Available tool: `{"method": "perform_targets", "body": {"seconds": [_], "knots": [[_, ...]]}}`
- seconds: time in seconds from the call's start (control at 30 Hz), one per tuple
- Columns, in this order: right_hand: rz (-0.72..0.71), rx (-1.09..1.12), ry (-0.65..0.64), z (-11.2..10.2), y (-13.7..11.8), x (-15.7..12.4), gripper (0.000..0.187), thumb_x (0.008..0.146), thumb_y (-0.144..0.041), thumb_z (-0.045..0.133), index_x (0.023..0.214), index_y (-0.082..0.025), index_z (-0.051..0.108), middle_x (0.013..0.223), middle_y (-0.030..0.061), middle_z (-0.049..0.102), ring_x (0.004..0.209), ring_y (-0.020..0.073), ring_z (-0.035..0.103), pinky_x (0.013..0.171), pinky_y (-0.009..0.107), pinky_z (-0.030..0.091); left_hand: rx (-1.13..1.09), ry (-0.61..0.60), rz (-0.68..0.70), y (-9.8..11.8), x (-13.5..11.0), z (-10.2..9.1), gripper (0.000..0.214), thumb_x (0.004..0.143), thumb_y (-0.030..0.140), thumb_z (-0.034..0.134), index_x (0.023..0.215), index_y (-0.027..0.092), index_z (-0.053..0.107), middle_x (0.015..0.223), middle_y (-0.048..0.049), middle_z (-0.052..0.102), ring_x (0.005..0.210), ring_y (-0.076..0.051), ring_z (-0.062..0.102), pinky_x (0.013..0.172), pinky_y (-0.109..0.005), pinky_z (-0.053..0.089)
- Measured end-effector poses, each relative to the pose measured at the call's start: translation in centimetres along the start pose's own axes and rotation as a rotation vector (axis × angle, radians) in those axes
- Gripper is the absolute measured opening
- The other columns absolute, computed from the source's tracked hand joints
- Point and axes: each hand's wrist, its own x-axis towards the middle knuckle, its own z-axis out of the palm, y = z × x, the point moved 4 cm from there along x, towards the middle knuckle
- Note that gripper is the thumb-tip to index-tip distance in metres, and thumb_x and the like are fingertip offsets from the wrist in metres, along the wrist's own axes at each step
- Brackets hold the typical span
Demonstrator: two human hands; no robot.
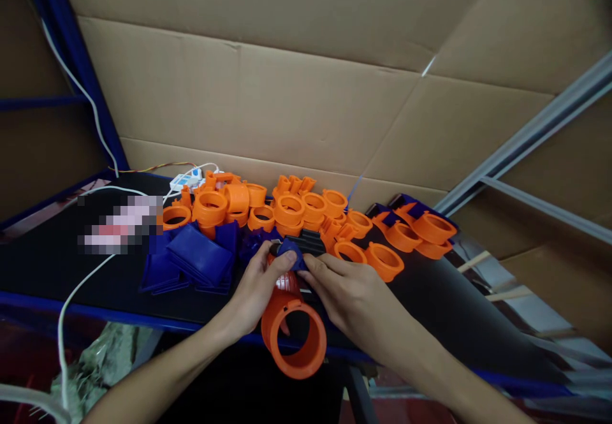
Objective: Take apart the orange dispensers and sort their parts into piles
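Near the table's front edge, my left hand (pixel 253 287) closes around a dark blue piece (pixel 292 252), the thumb pressed on top of it. My right hand (pixel 351 284) meets it from the other side, with bent fingers gathered at the blue piece's edge. Just below the hands, an orange ring-shaped part (pixel 271 329) juts toward me, its round opening facing me. It seems joined to what the hands hold, though the fingers hide the connection. Right behind the fingers is a black ribbed piece (pixel 308 241). What the right fingertips pinch is partly hidden.
Many orange ring parts (pixel 289 207) are heaped along the table's back. Flat blue pieces (pixel 201 255) lie stacked on the left. More orange rings with blue plates (pixel 433 227) stand at the right. A white power strip (pixel 185 180) and cable (pixel 76 290) are at left; a cardboard wall (pixel 268 105) rises behind.
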Motion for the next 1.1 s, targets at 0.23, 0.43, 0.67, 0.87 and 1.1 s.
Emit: {"method": "perform_targets", "body": {"seconds": [0.23,0.43,0.67,0.87,1.1], "knots": [[-0.085,0.035,-0.042,-0.7,0.3,1.6,0.025,0.102,-0.017,0.042,0.101,-0.009,0.065,0.08,0.0082,0.065,0.067,0.016,0.062,0.06,0.028,0.049,0.031,0.096,-0.06,0.2,0.1,-0.6,0.052,0.074,0.052,0.078,0.11,0.018,0.06,0.08,0.0004,0.064,0.055,-0.011,0.058,0.048,-0.022,0.047],[0.009,0.17,0.157,-1.2,1.6,2.1,0.024,0.101,-0.02,0.047,0.099,-0.013,0.07,0.082,0.008,0.072,0.068,0.0157,0.067,0.063,0.026,0.051,-0.04,0.026,-0.051,1.7,-0.2,-0.5,0.055,0.081,0.051,0.072,0.121,0.017,0.058,0.103,-0.0111,0.073,0.068,-0.02,0.071,0.046,-0.022,0.051],[0.244,0.148,0.206,-0.9,4.4,5.4,0.022,0.097,-0.029,0.055,0.103,-0.021,0.075,0.101,0.0064,0.078,0.089,0.0218,0.073,0.083,0.032,0.052,-0.071,0.011,0.118,4.7,-1.8,-0.6,0.057,0.085,0.049,0.067,0.133,0.022,0.053,0.137,-0.0155,0.061,0.079,-0.029,0.076,0.046,-0.03,0.059],[0.289,0.437,0.083,3.2,2.6,12.9,0.028,0.091,-0.023,0.061,0.116,-0.019,0.074,0.105,0.006,0.077,0.09,0.02,0.072,0.079,0.03,0.053,-0.039,-0.005,0.232,5.3,-5.8,0.0,0.074,0.082,0.062,0.065,0.14,0.017,0.049,0.102,-0.0162,0.076,0.077,-0.032,0.074,0.066,-0.043,0.061],[0.022,0.388,-0.051,9.2,-4.4,16.8,0.044,0.092,-0.023,0.062,0.136,-0.022,0.059,0.111,0.006,0.072,0.101,0.0198,0.067,0.089,0.034,0.054,0.145,-0.333,0.106,4.3,-6.6,2.3,0.051,0.085,0.053,0.068,0.123,0.02,0.061,0.088,-0.0111,0.074,0.084,-0.031,0.073,0.074,-0.039,0.058]]}}
